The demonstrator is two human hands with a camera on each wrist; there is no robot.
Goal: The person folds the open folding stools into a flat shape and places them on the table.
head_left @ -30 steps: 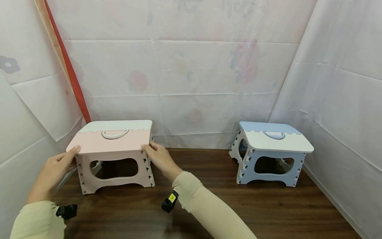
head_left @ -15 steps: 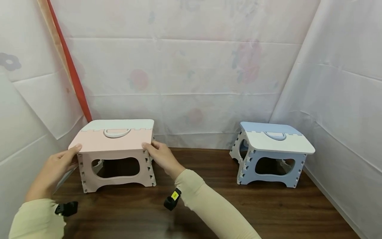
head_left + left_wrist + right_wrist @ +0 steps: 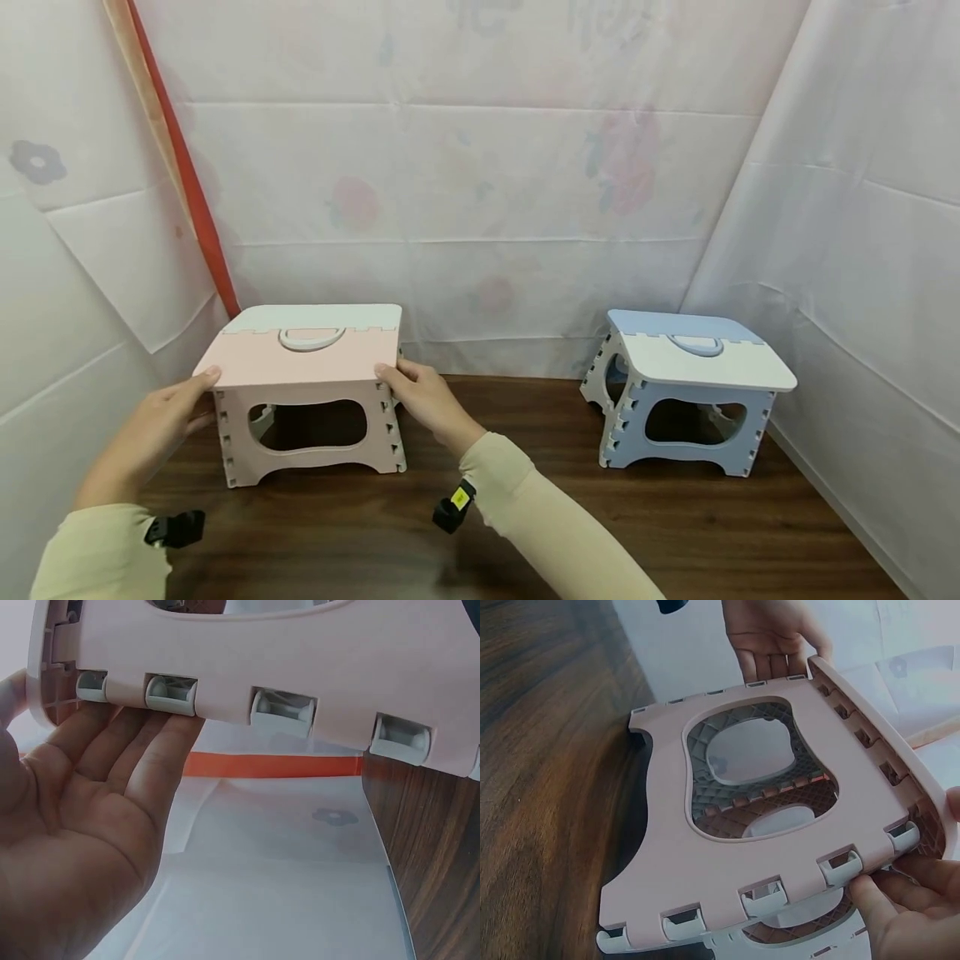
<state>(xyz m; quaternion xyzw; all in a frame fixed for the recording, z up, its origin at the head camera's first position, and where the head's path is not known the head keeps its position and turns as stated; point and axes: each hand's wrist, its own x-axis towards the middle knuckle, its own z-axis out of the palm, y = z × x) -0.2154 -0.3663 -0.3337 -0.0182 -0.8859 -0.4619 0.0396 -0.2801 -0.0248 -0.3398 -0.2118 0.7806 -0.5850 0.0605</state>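
A pink folding step stool (image 3: pixel 296 358) with a white back half of its seat and a white carry handle stands unfolded on the dark wooden surface at left. My left hand (image 3: pixel 153 429) holds the seat's left front corner, thumb on top. In the left wrist view, the fingers (image 3: pixel 150 761) reach up under the seat beside the pink leg panel. The right hand (image 3: pixel 427 404) grips the right end of the seat, its thumb on the top edge. From the right wrist, its fingers (image 3: pixel 911 900) show at the hinged leg edge, with the fingertips partly hidden.
A second folding stool (image 3: pixel 701 367), blue and white, stands unfolded at right. White printed sheets (image 3: pixel 487 183) enclose the back and both sides. A red strip (image 3: pixel 197 200) runs down the left back corner, behind the pink stool.
The pink stool has shifted slightly to the right, with both hands keeping their hold on its ends. The view has also moved a little. The blue stool stays put.
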